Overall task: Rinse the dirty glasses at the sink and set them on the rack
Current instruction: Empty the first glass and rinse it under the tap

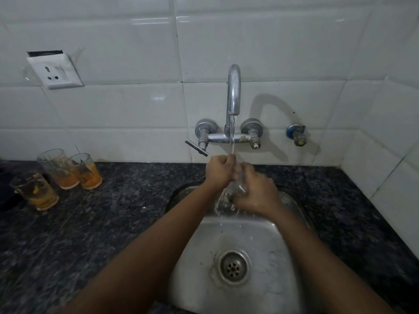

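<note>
A clear glass (235,189) is held between both hands under the running stream from the chrome tap (233,91). My right hand (256,193) wraps around its side. My left hand (221,171) is closed at its rim, fingers apparently inside. Water spills off the glass into the steel sink (267,241). Three dirty glasses with orange residue stand on the counter at the left: one in front (36,191), one behind (57,169) and one beside it (87,172). No rack is in view.
Dark speckled stone counter (127,200) surrounds the sink. The tap's lever handle (196,148) sticks out left of the stream. A blue-collared valve (297,134) is on the tiled wall at right. A wall socket (55,71) hangs above the glasses. The drain (233,267) sits mid-basin.
</note>
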Motion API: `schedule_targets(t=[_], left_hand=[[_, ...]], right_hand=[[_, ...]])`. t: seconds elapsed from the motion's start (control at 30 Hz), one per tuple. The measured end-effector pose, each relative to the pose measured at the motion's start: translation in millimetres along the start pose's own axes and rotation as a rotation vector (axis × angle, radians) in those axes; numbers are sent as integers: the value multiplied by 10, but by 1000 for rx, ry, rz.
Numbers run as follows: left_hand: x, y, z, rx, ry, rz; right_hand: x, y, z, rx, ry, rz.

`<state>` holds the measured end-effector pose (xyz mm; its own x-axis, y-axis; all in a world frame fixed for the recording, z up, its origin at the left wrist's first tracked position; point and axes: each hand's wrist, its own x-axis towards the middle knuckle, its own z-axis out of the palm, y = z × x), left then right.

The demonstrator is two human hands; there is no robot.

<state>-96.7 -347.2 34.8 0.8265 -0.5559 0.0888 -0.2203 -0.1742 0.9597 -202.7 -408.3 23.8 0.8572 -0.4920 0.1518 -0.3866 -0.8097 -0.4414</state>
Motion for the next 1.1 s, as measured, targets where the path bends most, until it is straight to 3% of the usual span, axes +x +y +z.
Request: schedule_targets(t=[0.07,0.1,0.17,0.23,0.33,0.37,0.4,0.43,0.53,0.57,0.6,0.67,0.77,0.8,0.87,0.93,1.03,1.1], left_hand=[[-128,6,-26,-163,-120,77],[-152,-3,-34,-188,-153,108],[-126,-5,-53,-124,-166,157],[-27,1,-59,53,-181,164],[24,34,-5,317,-149,113],[16,44,4,318,-97,117],[10,41,4,279,-58,140],[6,32,-10,218,-52,157],[-23,-8,-108,-79,-143,134],[-31,-11,-127,-121,-156,138],[-31,-21,-122,-112,-156,147],[0,-3,-86,-35,-144,147],[14,53,-36,90,-147,173],[-7,58,-31,86,-144,199],[-63,29,-38,3,-144,223],[-88,-25,-84,-74,-134,222],[-113,-59,-168,-182,-140,175],[-124,-52,-195,-213,-160,162]], right_hand=[[27,59,-162,867,-382,182],[5,108,-144,1173,-474,233],[-34,126,-76,1385,-469,305],[-82,35,31,1152,-321,300],[-45,-93,119,-79,-9,98],[-26,-110,152,-222,73,60],[-6,-103,158,-195,72,39],[22,-72,112,24,12,42],[9,38,-55,1153,-378,205],[-1,77,-50,1333,-429,238],[-13,72,-40,1359,-419,252],[-15,-34,14,954,-207,267],[-79,-185,106,-80,136,122],[-114,-214,104,-203,168,80],[-127,-185,97,-227,161,41],[-75,-107,60,-49,73,39],[-26,-57,-106,953,-330,183],[-46,-40,-115,1365,-485,274]])
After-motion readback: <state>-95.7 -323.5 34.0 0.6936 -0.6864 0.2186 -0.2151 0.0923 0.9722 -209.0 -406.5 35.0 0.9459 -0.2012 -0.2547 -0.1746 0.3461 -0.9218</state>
